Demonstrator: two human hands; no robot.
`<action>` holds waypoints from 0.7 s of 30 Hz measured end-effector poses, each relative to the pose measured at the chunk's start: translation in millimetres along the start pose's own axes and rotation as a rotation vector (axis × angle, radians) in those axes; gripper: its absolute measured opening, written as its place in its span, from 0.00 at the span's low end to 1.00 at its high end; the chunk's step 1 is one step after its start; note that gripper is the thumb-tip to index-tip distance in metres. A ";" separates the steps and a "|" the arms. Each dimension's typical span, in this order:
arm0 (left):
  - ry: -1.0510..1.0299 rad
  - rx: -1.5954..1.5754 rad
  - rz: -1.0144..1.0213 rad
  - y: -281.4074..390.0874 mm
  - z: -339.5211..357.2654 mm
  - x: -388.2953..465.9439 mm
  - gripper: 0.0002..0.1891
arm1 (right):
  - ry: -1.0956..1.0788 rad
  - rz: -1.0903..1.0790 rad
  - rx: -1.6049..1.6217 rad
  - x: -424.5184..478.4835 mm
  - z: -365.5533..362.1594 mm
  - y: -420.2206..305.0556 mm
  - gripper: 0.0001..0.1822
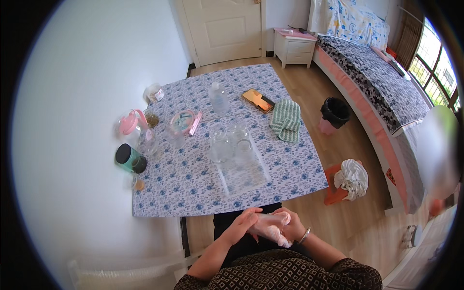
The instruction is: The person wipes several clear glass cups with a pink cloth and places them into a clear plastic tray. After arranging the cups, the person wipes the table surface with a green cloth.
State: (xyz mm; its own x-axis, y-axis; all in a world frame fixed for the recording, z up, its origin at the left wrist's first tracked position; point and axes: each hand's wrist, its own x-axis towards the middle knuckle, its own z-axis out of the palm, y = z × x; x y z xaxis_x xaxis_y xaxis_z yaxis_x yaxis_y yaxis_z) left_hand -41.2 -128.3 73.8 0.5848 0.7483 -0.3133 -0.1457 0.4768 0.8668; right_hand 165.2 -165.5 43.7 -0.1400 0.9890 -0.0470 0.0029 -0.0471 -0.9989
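Note:
Just in front of the table's near edge, my left hand is wrapped around a clear drinking glass that lies on its side. A pale pink and white cloth bunches at the mouth of the glass, and my right hand grips it there. Some of my right fingers are hidden behind the cloth. Ahead of my hands, a clear tray rests on the flowered tablecloth. Several clear glasses stand close together at the tray's far end.
Left on the table are a green tumbler, a pink-lidded jug and a pink round container. Farther back are a clear bottle, a phone and a folded green striped cloth. A bin and an orange stool stand right.

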 end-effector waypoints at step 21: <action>0.397 0.197 0.099 -47.7 -26.9 6.0 0.19 | -0.210 -0.306 -0.586 29.4 2.7 -24.5 0.21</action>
State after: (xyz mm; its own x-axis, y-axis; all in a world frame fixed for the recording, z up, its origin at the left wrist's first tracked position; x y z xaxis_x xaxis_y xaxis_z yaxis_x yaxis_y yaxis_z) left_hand -52.3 -134.2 20.1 0.2188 0.9230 -0.3165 -0.0085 0.3261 0.9453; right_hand 158.3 -135.6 66.9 -0.4085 0.8949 0.1799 0.4590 0.3717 -0.8070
